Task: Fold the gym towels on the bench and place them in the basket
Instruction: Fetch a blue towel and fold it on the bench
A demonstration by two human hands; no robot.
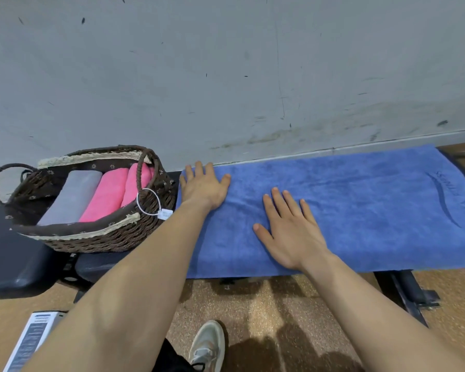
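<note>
A blue towel (360,200) lies spread flat along the black bench (97,265), with a stitched logo near its right end. My left hand (203,187) rests flat on the towel's far left corner, fingers straight. My right hand (290,229) lies flat, fingers spread, on the towel's left-middle part near the front edge. A brown woven basket (97,241) stands on the bench to the left of the towel. It holds a rolled grey towel (73,196) and two rolled pink towels (106,194).
A scuffed grey wall (226,76) runs right behind the bench. A white tag (163,214) hangs from the basket handle. The bench's black metal leg (411,294) stands at the right on the speckled floor. My shoe (208,345) is below, and a printed white object (30,342) lies at the bottom left.
</note>
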